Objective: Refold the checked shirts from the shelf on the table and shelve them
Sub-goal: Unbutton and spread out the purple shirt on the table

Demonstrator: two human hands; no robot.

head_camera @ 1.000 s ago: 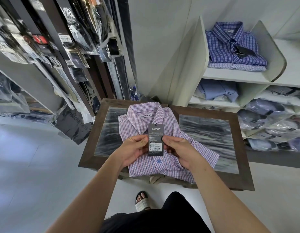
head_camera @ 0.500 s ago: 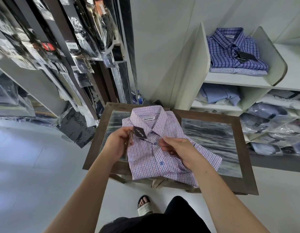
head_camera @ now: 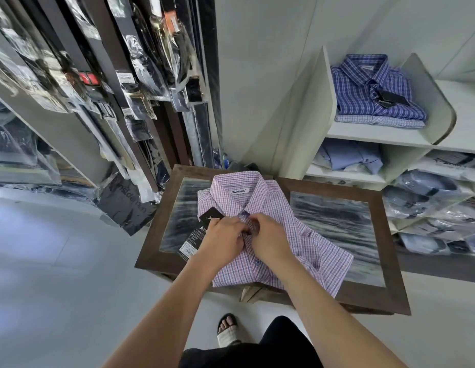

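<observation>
pink checked shirt [head_camera: 308,245] lies folded, front up, on the counter [head_camera: 364,294]. Collar at 12, hem at 6 reaching the near edge, one short sleeve out toward 4.

Both hands are on it, meeting on the button placket just below the collar. left hand [head_camera: 224,241] comes in from 7, right hand [head_camera: 272,239] from 5, knuckles nearly touching. fingers [head_camera: 255,221] of both are curled in and pinching the placket cloth. The tips are mostly hidden under the knuckles, so can't tell if a button sits between them. Shirt is directly under the fingers, and most of its body spreads from them toward 4–6.

Black hang tag [head_camera: 195,241] lies flat at 9 of the left hand, partly on the counter panel. Smaller black tag [head_camera: 210,215] sits on the shirt at 10 of that hand.

Counter: dark wood frame around grey streaked panels.

shelf [head_camera: 374,134] is at 2 of the shirt. In its top compartment a blue checked shirt [head_camera: 364,88] is folded on top of a paler checked one. Next compartment down holds a plain light-blue shirt [head_camera: 350,155], loosely folded. Bagged shirts [head_camera: 417,200] are stacked at 3. Rack of plastic-wrapped dark items [head_camera: 140,75] at 10–11. Sandalled foot [head_camera: 227,329] at 6, on a pale floor.
</observation>
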